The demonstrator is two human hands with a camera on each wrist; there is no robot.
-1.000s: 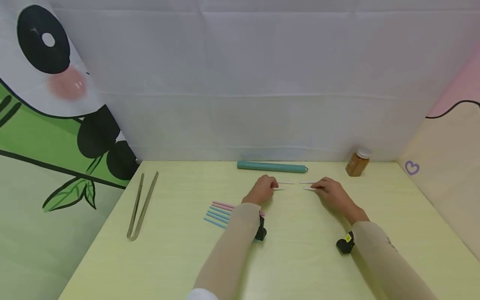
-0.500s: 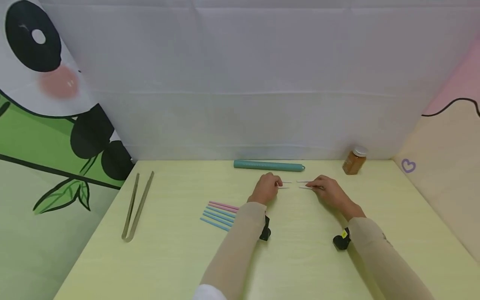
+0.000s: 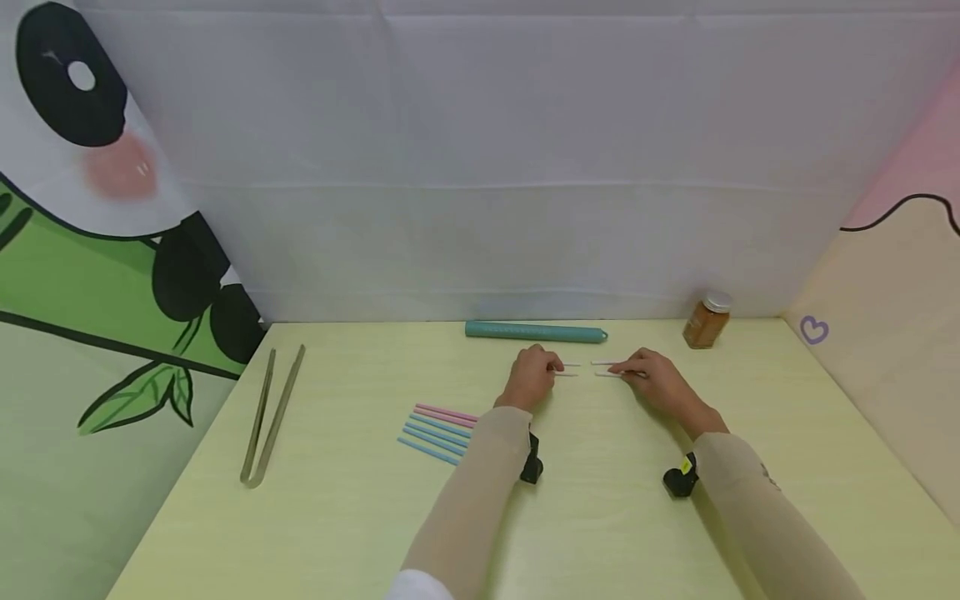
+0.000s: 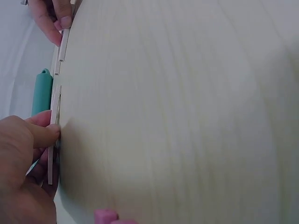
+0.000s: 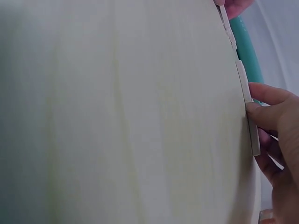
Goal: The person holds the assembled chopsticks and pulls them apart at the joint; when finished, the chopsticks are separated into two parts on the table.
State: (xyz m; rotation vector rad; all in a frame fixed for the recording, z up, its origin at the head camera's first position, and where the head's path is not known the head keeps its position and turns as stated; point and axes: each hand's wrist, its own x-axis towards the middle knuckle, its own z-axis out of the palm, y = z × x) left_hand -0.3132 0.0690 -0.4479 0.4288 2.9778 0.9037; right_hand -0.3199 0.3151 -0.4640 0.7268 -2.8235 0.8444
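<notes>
My left hand [image 3: 531, 377] pinches a white stick [image 4: 51, 158] between thumb and fingers, low over the table. My right hand [image 3: 660, 383] likewise pinches a white stick [image 5: 253, 135], thumb on its near side. In the head view, the inner ends of these two front sticks point at each other across a short gap. Just behind them lie two more white sticks, a left one [image 3: 572, 364] and a right one [image 3: 601, 362], parallel to the front pair and partly hidden by my fingers.
Pink sticks [image 3: 447, 412] and several blue sticks [image 3: 431, 443] lie beside my left forearm, partly covered by the sleeve. A teal tube [image 3: 536, 332] lies along the back wall. Metal tongs [image 3: 268, 425] rest at left; a lidded jar [image 3: 707, 321] stands at back right.
My left hand has moved a little right with its white stick, narrowing the gap. My right hand stays nearly in place. The head view has shifted slightly.
</notes>
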